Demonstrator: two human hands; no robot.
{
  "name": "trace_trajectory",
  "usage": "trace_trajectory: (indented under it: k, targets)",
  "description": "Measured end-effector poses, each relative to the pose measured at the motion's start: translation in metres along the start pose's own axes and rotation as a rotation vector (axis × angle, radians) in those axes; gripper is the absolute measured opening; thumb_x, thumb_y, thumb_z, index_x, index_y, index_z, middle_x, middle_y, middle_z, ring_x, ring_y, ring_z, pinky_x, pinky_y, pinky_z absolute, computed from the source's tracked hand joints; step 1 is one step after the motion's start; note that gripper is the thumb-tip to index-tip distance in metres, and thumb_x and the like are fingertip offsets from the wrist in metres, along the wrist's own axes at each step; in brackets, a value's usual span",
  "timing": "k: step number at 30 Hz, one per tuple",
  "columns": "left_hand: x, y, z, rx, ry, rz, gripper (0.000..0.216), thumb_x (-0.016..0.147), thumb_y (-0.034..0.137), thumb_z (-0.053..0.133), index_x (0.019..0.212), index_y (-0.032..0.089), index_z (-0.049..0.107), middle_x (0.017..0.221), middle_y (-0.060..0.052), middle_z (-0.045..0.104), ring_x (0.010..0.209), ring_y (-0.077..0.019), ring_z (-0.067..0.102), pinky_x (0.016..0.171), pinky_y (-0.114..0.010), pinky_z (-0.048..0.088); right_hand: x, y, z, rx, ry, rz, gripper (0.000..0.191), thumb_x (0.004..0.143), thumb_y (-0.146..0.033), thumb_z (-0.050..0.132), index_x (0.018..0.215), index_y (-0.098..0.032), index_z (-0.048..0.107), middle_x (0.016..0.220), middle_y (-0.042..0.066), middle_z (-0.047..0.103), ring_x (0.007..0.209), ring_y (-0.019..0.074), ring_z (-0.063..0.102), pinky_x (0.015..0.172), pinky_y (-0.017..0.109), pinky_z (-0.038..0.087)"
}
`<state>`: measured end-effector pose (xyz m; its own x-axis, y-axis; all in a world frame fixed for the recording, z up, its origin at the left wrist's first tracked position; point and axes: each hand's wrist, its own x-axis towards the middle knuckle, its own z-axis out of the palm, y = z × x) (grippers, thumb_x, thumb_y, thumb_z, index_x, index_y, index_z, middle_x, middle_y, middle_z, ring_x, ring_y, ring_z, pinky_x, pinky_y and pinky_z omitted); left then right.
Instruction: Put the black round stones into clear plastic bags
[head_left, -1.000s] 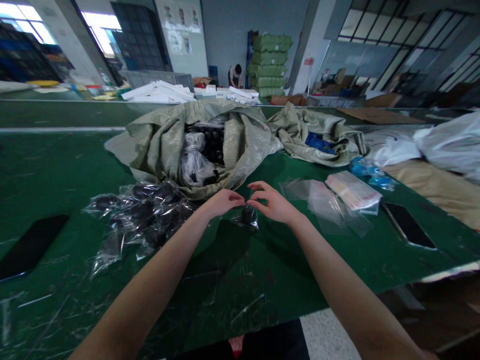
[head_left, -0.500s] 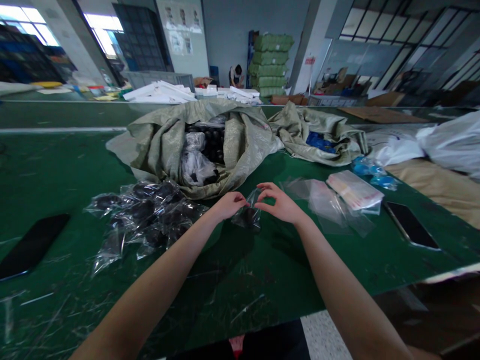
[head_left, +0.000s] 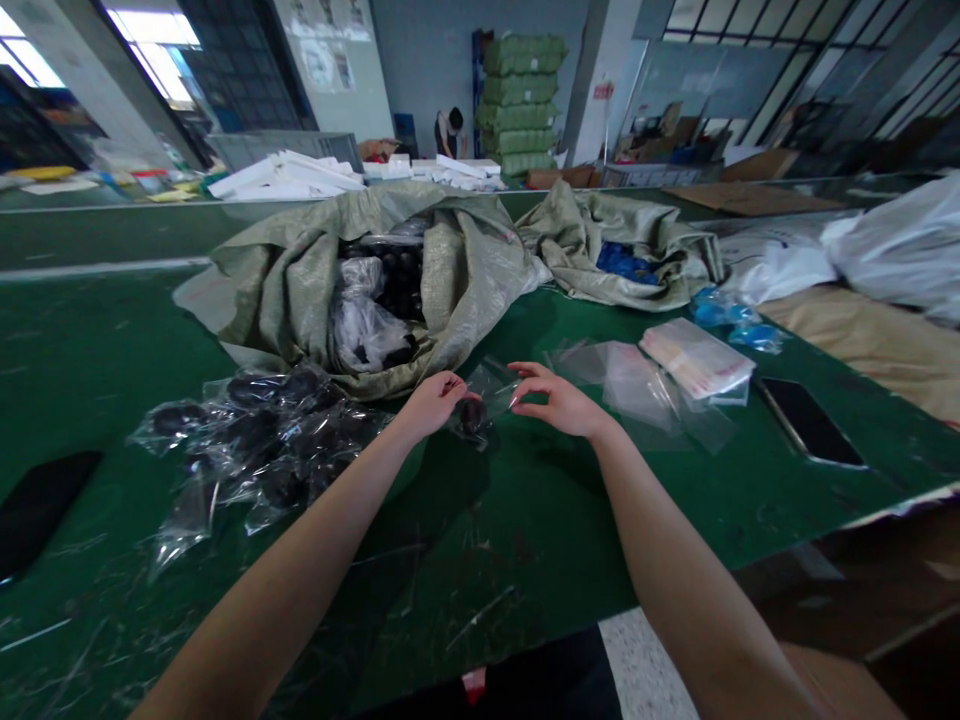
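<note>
My left hand (head_left: 433,401) and my right hand (head_left: 559,400) hold a small clear plastic bag (head_left: 480,400) between them, just above the green table (head_left: 525,520). A dark round piece sits in the bag's bottom. Each hand pinches an upper edge of the bag with thumb and fingertips. To the left lies a pile of filled clear bags (head_left: 247,440) with dark pieces inside. Right of my right hand lies a loose heap of empty clear bags (head_left: 637,385).
An open woven sack (head_left: 315,270) full of dark pieces lies behind my hands, a second sack (head_left: 600,250) with blue parts to its right. Two phones (head_left: 810,424) (head_left: 34,510) lie on the table. White bags (head_left: 892,250) sit far right. A person stands far back by green bales.
The bag has tipped toward my left hand, and my hands have drawn slightly apart along its top edge. My view has shifted a little to the right.
</note>
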<state>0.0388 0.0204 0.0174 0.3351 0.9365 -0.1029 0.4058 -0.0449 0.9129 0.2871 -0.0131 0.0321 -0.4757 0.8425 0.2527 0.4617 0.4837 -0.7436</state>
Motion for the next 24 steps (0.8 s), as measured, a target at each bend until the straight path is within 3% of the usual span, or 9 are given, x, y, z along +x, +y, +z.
trace_trajectory:
  k: [4, 8, 11, 13, 16, 19, 24]
  targets:
    - [0.003, -0.002, 0.0, 0.03, 0.063, 0.034, 0.015, 0.092, 0.03, 0.045, 0.09, 0.018, 0.052, 0.091, -0.006, 0.074, 0.062, -0.0118, 0.059, 0.052, -0.023, 0.037, -0.002, -0.004, -0.004, 0.038, 0.037, -0.002, 0.007, 0.084, -0.027, 0.066, 0.088, -0.021, 0.066, 0.136, 0.008, 0.048, 0.128, 0.0225, 0.048, 0.108, 0.048, 0.037]
    - [0.004, -0.002, 0.003, 0.03, 0.099, 0.033, 0.017, 0.091, 0.033, 0.046, 0.094, 0.017, 0.054, 0.091, -0.006, 0.075, 0.056, -0.0113, 0.056, 0.049, -0.023, 0.033, 0.0, -0.007, 0.001, 0.104, 0.133, 0.039, 0.006, 0.083, -0.026, 0.062, 0.084, -0.02, 0.061, 0.127, 0.009, 0.053, 0.119, 0.023, 0.054, 0.094, 0.043, 0.048]
    - [0.002, 0.001, 0.004, 0.008, 0.161, -0.04, 0.019, 0.09, 0.033, 0.047, 0.094, 0.017, 0.055, 0.091, -0.006, 0.075, 0.049, -0.0099, 0.05, 0.046, -0.023, 0.031, 0.004, -0.005, 0.009, 0.218, 0.298, 0.134, 0.021, 0.08, -0.031, 0.064, 0.096, -0.021, 0.056, 0.119, 0.009, 0.057, 0.097, 0.0193, 0.063, 0.077, 0.036, 0.054]
    - [0.001, 0.005, 0.002, -0.063, 0.198, -0.086, 0.018, 0.091, 0.032, 0.047, 0.095, 0.017, 0.055, 0.093, -0.006, 0.075, 0.049, -0.0095, 0.05, 0.047, -0.023, 0.033, 0.006, -0.004, 0.014, 0.279, 0.355, 0.256, 0.03, 0.079, -0.039, 0.066, 0.099, -0.021, 0.053, 0.103, 0.006, 0.062, 0.074, 0.0149, 0.063, 0.06, 0.029, 0.053]
    - [0.0, 0.011, 0.0, -0.161, 0.27, -0.133, 0.016, 0.092, 0.03, 0.046, 0.093, 0.016, 0.056, 0.09, -0.006, 0.075, 0.051, -0.0106, 0.054, 0.049, -0.023, 0.037, 0.006, -0.01, 0.022, 0.285, 0.161, 0.399, 0.034, 0.081, -0.051, 0.063, 0.088, -0.018, 0.057, 0.078, 0.003, 0.064, 0.057, 0.0114, 0.057, 0.046, 0.023, 0.044]
    - [0.0, 0.014, -0.001, -0.206, 0.374, -0.128, 0.016, 0.09, 0.03, 0.051, 0.088, 0.016, 0.058, 0.081, -0.007, 0.074, 0.054, -0.0125, 0.058, 0.05, -0.022, 0.04, 0.008, -0.018, 0.035, 0.247, -0.051, 0.4, 0.036, 0.081, -0.051, 0.065, 0.085, -0.015, 0.064, 0.074, 0.004, 0.066, 0.054, 0.0098, 0.056, 0.044, 0.021, 0.04]
    - [0.001, 0.012, 0.0, -0.278, 0.444, -0.07, 0.013, 0.087, 0.028, 0.056, 0.08, 0.017, 0.058, 0.078, -0.006, 0.073, 0.059, -0.0136, 0.06, 0.056, -0.023, 0.045, 0.014, -0.027, 0.059, 0.259, -0.077, 0.396, 0.023, 0.081, -0.037, 0.066, 0.083, -0.013, 0.067, 0.07, 0.003, 0.068, 0.05, 0.0072, 0.052, 0.047, 0.02, 0.038]
